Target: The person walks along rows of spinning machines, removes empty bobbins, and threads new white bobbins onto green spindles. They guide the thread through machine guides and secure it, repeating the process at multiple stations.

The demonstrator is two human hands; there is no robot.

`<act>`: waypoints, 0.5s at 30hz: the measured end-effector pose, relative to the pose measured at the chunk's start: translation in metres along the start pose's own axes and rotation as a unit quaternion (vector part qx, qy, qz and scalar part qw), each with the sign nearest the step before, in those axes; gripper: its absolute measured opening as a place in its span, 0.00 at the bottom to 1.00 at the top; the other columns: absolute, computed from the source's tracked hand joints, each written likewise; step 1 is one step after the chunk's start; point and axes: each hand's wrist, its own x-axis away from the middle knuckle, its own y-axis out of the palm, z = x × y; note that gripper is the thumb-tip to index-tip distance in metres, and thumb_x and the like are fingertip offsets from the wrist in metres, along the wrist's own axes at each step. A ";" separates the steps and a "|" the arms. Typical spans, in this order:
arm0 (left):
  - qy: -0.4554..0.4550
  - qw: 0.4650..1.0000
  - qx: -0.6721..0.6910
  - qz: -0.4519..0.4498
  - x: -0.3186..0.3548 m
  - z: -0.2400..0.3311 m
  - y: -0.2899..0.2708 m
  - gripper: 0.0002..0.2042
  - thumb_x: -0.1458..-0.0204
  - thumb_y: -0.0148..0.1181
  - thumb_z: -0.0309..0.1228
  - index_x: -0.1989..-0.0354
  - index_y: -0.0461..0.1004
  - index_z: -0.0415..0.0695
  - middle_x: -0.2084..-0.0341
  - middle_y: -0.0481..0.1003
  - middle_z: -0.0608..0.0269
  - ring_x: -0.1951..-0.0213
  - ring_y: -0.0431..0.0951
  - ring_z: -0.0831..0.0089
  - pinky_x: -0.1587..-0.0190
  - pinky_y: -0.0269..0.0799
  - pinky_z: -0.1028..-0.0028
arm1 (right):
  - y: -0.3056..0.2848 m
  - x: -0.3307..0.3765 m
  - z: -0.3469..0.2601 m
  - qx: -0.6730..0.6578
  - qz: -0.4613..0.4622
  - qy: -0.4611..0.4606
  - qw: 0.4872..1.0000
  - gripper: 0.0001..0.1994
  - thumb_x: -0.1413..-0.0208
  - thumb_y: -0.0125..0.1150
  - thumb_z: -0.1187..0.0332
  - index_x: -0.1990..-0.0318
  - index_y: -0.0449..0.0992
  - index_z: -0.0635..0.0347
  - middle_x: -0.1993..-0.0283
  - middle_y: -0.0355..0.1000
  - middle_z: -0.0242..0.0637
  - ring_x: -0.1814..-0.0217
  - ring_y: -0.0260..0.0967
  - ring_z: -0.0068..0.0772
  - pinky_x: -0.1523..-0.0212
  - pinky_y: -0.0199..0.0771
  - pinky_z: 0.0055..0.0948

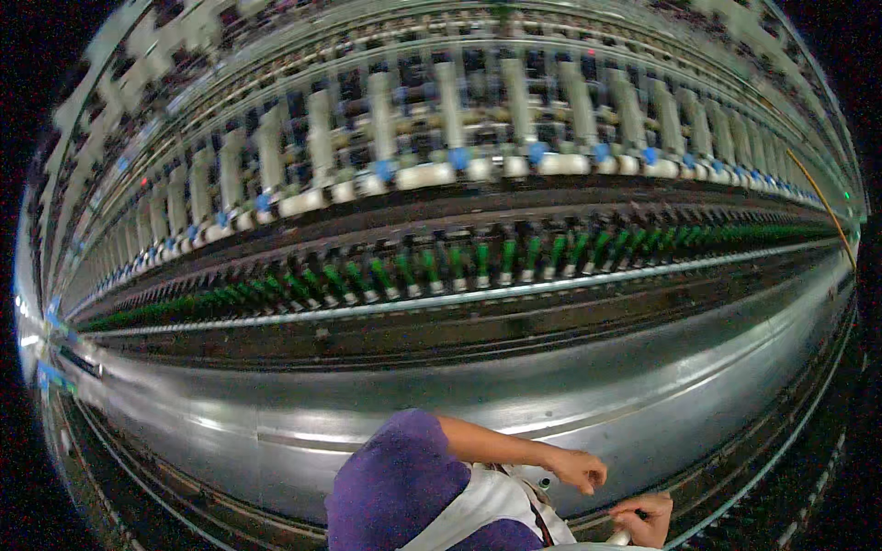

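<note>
No text, label, number or sign can be read anywhere here.

"How does the person hold the left arm?"
"Bent at the elbow. The bare left forearm (501, 447) runs rightward into the left hand (579, 470), whose fingers curl inward."
"And the right hand (650, 517)?"
"Near the left hand but apart from it, to its right and lower. Its fingers bend too, pointing back toward the left."
"Is either grip tight?"
"Hard to tell; the fingertips are partly hidden on both."
</note>
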 end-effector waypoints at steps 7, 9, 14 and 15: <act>-0.045 0.891 0.400 -0.211 -0.180 0.011 -0.011 0.22 0.45 0.52 0.48 0.55 0.70 0.39 0.66 0.74 0.65 0.67 0.72 0.79 0.63 0.69 0.77 | -0.185 -0.046 0.124 0.009 0.276 0.011 0.961 0.07 0.67 0.63 0.68 0.84 0.76 0.63 0.87 0.70 0.33 0.87 0.63 0.20 0.84 0.59 0.20; -0.040 0.887 0.391 -0.242 -0.242 0.009 -0.036 0.20 0.44 0.52 0.44 0.55 0.70 0.39 0.65 0.74 0.67 0.64 0.72 0.81 0.60 0.69 0.78 | -0.240 -0.075 0.157 0.006 0.350 0.036 0.936 0.07 0.63 0.61 0.71 0.84 0.74 0.65 0.89 0.63 0.27 0.88 0.55 0.15 0.86 0.50 0.19; -0.102 0.843 0.411 -0.332 -0.393 0.008 -0.108 0.16 0.45 0.55 0.39 0.56 0.70 0.39 0.64 0.74 0.67 0.63 0.73 0.81 0.61 0.70 0.79 | -0.378 -0.116 0.202 -0.154 0.424 0.100 0.887 0.11 0.56 0.62 0.66 0.72 0.75 0.66 0.85 0.63 0.30 0.83 0.60 0.19 0.82 0.57 0.19; -0.105 0.828 0.423 -0.352 -0.407 0.015 -0.112 0.16 0.46 0.56 0.39 0.56 0.69 0.39 0.65 0.75 0.66 0.64 0.74 0.80 0.63 0.71 0.79 | -0.390 -0.112 0.201 -0.215 0.420 0.060 0.880 0.12 0.53 0.61 0.65 0.67 0.74 0.65 0.83 0.65 0.32 0.81 0.62 0.21 0.79 0.61 0.21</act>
